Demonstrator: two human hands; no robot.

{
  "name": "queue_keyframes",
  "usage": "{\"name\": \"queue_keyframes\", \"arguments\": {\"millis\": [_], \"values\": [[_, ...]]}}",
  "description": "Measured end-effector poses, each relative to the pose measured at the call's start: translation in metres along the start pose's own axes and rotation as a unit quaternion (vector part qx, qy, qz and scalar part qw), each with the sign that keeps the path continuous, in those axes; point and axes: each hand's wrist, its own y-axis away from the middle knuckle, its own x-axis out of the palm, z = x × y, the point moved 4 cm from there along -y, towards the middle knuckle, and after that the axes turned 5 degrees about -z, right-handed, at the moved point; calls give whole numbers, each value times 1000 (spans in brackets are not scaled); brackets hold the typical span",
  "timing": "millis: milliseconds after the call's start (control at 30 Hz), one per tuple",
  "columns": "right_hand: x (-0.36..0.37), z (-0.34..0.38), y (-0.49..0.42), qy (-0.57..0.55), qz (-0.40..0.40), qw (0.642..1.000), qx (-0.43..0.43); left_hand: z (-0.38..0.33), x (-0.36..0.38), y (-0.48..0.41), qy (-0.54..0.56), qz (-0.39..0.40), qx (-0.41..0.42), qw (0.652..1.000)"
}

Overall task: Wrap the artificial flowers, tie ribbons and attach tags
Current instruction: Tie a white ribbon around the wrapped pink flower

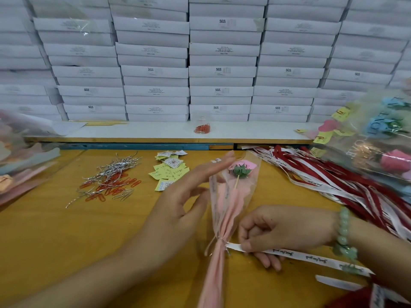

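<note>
1. The wrapped flower (229,196) is sitting between the two hands over the yellow table (55,241). Its pink paper and clear sleeve are being held gathered at a narrow neck by a silver twist tie (220,239).
2. The left hand (189,192) is spreading wide beside the wrap's left edge, fingers straight and gripping nothing — whether it is touching the sleeve is unclear.
3. The right hand (278,232) is pinching a white printed ribbon (300,255), whose end is meeting the neck.
4. By the look of it, the ribbon is only being started. No tag is showing on the wrap, and the yellow tags (169,172) are lying farther back.
5. What is threatening from here:
   - With nothing gripping the stem, a pull on the ribbon is likely to drag or roll the wrap.
   - The ribbon may slip off the neck.
   - A hard tug may crumple the sleeve or loosen the tie.
</note>
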Motion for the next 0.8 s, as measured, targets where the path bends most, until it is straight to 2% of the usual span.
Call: {"name": "queue_keyframes", "arguments": {"millis": [167,367,433,533,633,800], "values": [[-1,-1,0,3,-2,1000,1,-17,-12,-7,-51,-46,57,996],[0,-2,-1,2,-3,1000,-1,-31,-22,-13,31,-84,80,993],[0,-2,-1,0,-3,1000,-3,-25,-22,-13,27,-76,56,995],[0,-1,-1,-2,-3,1000,-5,4,-14,-10,-83,-3,-62,995],[0,-2,-1,3,-5,1000,-3,32,-15,-2,-213,56,-184,958],[0,-3,-2,0,-7,1000,-1,27,-18,-1,-412,82,-136,897]]}}
